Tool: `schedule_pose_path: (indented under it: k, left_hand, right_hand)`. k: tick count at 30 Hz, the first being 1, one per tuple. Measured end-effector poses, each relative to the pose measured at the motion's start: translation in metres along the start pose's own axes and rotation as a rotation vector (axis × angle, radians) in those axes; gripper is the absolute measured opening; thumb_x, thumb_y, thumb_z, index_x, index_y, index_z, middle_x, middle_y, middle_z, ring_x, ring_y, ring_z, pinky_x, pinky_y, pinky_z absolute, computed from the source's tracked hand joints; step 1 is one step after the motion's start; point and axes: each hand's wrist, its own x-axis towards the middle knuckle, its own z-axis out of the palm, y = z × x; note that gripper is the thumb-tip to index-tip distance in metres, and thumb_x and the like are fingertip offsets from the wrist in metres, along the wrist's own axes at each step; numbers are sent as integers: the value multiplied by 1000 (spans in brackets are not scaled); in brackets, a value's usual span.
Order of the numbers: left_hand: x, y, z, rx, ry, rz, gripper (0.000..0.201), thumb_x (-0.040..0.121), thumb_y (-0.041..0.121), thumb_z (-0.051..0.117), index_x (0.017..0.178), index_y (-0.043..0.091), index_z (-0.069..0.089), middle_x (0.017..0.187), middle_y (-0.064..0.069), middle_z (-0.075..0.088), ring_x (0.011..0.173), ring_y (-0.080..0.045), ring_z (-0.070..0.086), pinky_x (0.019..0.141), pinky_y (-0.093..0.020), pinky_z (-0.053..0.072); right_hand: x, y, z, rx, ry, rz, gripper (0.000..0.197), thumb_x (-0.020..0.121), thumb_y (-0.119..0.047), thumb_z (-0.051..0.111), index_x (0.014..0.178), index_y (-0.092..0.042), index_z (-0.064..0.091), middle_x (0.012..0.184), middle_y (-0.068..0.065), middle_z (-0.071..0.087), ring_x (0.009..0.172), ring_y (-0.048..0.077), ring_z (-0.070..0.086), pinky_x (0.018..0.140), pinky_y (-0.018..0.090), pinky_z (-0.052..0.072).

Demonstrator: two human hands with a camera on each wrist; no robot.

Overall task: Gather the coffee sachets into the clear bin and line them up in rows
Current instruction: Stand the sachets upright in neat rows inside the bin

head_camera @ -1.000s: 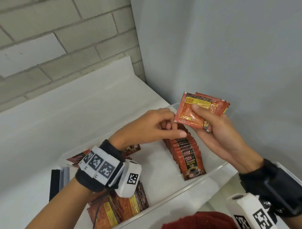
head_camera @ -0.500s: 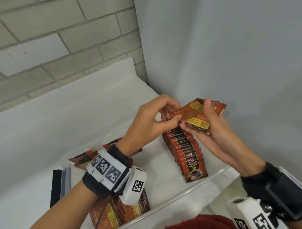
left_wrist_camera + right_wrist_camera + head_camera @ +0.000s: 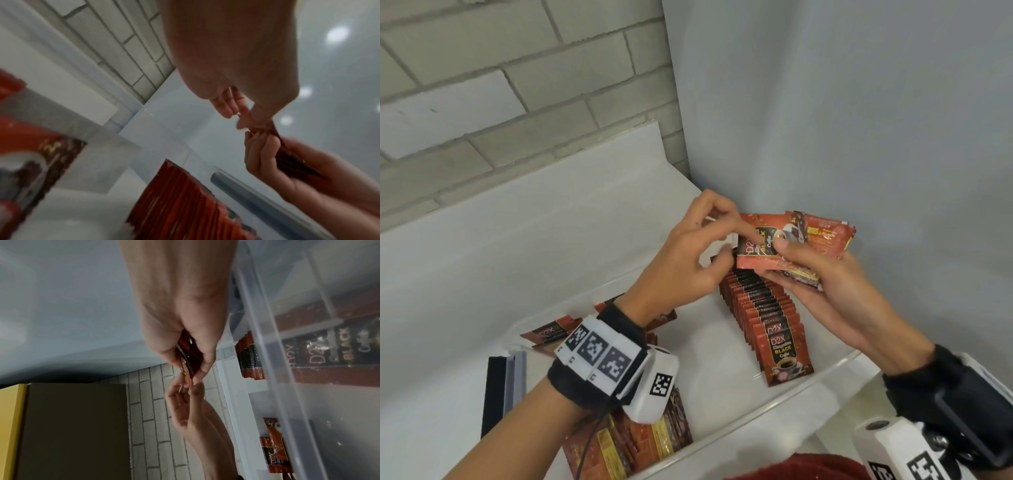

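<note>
Closest to you, low on the left side of the clear bin (image 3: pixel 825 377), there's a loose heap of sachets (image 3: pixel 626 442) lying flat, partly hidden under your left wrist. Just outside the bin on the left sit a couple of slim dark and grey blocks (image 3: pixel 503 390) on the white counter (image 3: pixel 482 240).

A bit further in, the neat row of sachets (image 3: pixel 767 315) stands on edge along the right side of the bin, fronts toward you, "D2X Black Coffee" readable on the nearest one. A few stray sachets (image 3: pixel 551 332) lie at the far left of the bin.

Above the far end of that row, your right hand (image 3: pixel 835 294) is clamped on a small fanned stack of sachets (image 3: pixel 791 240), thumb pressed on top, fingers underneath. Your left hand (image 3: pixel 688 260) has its fingertips pinching the left edge of the top sachet in that stack. Behind it all are the brick wall (image 3: pixel 517 85) and a plain grey wall (image 3: pixel 859 102).
</note>
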Motion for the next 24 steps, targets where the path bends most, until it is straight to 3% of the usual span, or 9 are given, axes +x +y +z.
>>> schedule_pose_path:
  k: [2, 3, 5, 8, 10, 13, 16, 21, 24]
  left_hand:
    - [1, 1, -3, -138, -9, -104, 42, 85, -13, 43, 113, 14, 60, 113, -6, 51, 105, -14, 53, 87, -22, 47]
    - [1, 2, -4, -214, -7, -157, 39, 89, -10, 41, 114, 14, 58, 116, -6, 54, 106, -18, 56, 86, -25, 49]
    - [2, 7, -4, -379, 7, -278, 21, 97, 4, 48, 113, 15, 58, 115, -3, 61, 103, -17, 62, 83, -27, 52]
    - [3, 14, -4, -492, -36, -371, 19, 87, 19, 63, 106, 15, 63, 108, 6, 66, 93, -14, 64, 81, -32, 55]
    - [3, 13, -5, -463, -59, -364, 20, 84, 16, 68, 103, 12, 67, 105, 1, 66, 91, -15, 62, 84, -37, 55]
    - [3, 9, -8, -485, -74, -374, 19, 84, 10, 69, 103, 10, 72, 106, -12, 65, 99, -29, 62, 89, -49, 52]
    - [3, 8, -10, -501, -175, -381, 23, 83, 7, 69, 106, 6, 72, 104, -18, 63, 98, -37, 60, 86, -53, 51]
    - [0, 12, 5, -344, -453, -259, 26, 83, 9, 71, 109, 6, 73, 96, -10, 62, 88, -21, 59, 81, -42, 50]
    - [1, 13, 15, -231, -565, -125, 25, 85, 13, 69, 109, 10, 74, 86, -3, 54, 77, -4, 49, 70, -23, 44]
  right_hand:
    - [0, 0, -1, -13, 16, 4, 36, 76, -14, 65, 111, -8, 64, 104, 10, 74, 98, 24, 71, 84, 30, 57]
    - [0, 0, -1, -22, 17, 6, 37, 74, -14, 65, 111, -8, 63, 104, 9, 74, 98, 24, 71, 86, 31, 57]
    - [-1, 1, -2, -62, 4, 2, 37, 73, -13, 66, 110, -9, 63, 105, 7, 74, 99, 23, 70, 89, 32, 56]
    - [-2, 0, -1, -129, -25, -7, 33, 78, -7, 64, 111, -10, 64, 106, 6, 74, 100, 21, 70, 89, 32, 55]
    - [-2, 2, -1, -133, -32, -11, 31, 83, -1, 61, 113, -11, 63, 106, 5, 74, 99, 20, 70, 87, 31, 54]
    - [1, 2, 0, -43, -21, -49, 34, 80, -8, 62, 114, -12, 61, 99, 3, 73, 94, 17, 70, 80, 27, 55]
    - [4, -2, -1, 135, 60, -126, 18, 78, -25, 63, 95, -17, 61, 76, -3, 62, 72, 8, 63, 73, 26, 51]
    - [5, -1, -5, 199, 156, -192, 17, 80, -35, 63, 80, -18, 61, 70, -3, 54, 65, 8, 55, 68, 21, 52]
    - [5, 0, -4, 185, 148, -202, 19, 79, -36, 63, 81, -17, 61, 69, -2, 54, 64, 8, 55, 67, 20, 52]
